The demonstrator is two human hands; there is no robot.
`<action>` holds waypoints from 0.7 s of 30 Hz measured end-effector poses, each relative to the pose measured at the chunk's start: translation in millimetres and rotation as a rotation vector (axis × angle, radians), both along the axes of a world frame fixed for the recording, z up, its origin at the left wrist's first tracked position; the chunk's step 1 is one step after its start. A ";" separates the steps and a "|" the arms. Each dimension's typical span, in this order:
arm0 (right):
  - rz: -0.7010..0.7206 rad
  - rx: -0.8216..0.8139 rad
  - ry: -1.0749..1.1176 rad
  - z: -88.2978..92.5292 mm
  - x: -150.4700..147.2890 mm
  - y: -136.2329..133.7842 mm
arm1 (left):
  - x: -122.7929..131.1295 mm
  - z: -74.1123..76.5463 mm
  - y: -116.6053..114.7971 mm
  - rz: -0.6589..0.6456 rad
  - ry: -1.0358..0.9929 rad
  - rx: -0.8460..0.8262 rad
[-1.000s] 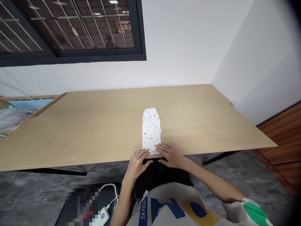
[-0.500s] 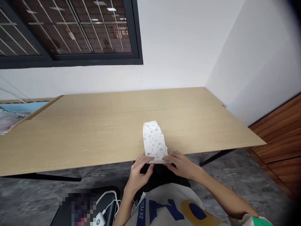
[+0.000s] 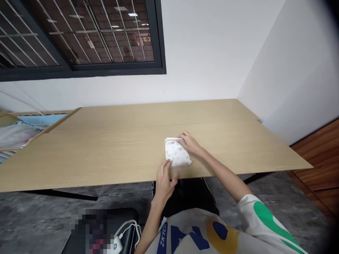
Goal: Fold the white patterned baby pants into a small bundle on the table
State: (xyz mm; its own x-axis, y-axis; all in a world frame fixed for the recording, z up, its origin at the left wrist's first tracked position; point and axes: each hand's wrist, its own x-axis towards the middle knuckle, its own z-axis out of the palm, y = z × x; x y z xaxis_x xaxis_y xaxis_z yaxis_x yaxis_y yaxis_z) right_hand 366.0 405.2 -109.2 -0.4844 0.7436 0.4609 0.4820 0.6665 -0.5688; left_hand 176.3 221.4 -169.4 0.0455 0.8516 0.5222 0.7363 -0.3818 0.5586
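Note:
A small white cloth with a faint printed pattern [image 3: 177,154] lies folded into a short rectangle on the light wooden table [image 3: 106,155], close to the near edge. My right hand [image 3: 189,143] rests on the cloth's far right corner, fingers pressed down on the folded edge. At the table's near edge my left hand [image 3: 164,180] touches the cloth's near left corner with its fingertips, fingers stretched out.
A white wall and a dark-framed window [image 3: 79,38] stand behind the table. A dark chair with a white charger and cable [image 3: 119,236] sits at lower left. Wooden panelling [image 3: 320,158] is at the right.
The long cloth strip has been folded in half away from me. My right hand carried the near end to the far end; my left hand stayed near the table edge.

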 end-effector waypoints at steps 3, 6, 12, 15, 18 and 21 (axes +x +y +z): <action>-0.051 -0.057 -0.076 -28.4 -7.6 30.6 | 20.3 -15.2 1.1 0.068 0.188 -0.079; -0.099 -0.044 -0.217 -44.8 -10.8 42.6 | 34.5 -27.3 -0.1 0.115 0.315 -0.105; 0.053 0.206 -0.319 -34.6 -17.7 -1.7 | 43.7 -34.9 -5.5 0.154 0.367 -0.057; 0.376 0.197 -0.326 -26.3 -25.8 -39.7 | 45.1 -37.0 -5.7 0.149 0.334 -0.050; 0.540 0.158 -0.289 -27.5 -32.3 -64.4 | 45.8 -42.1 -4.9 0.151 0.333 -0.013; 0.560 0.134 -0.284 -37.0 -34.1 -67.5 | 45.8 -44.8 -4.6 0.171 0.354 0.019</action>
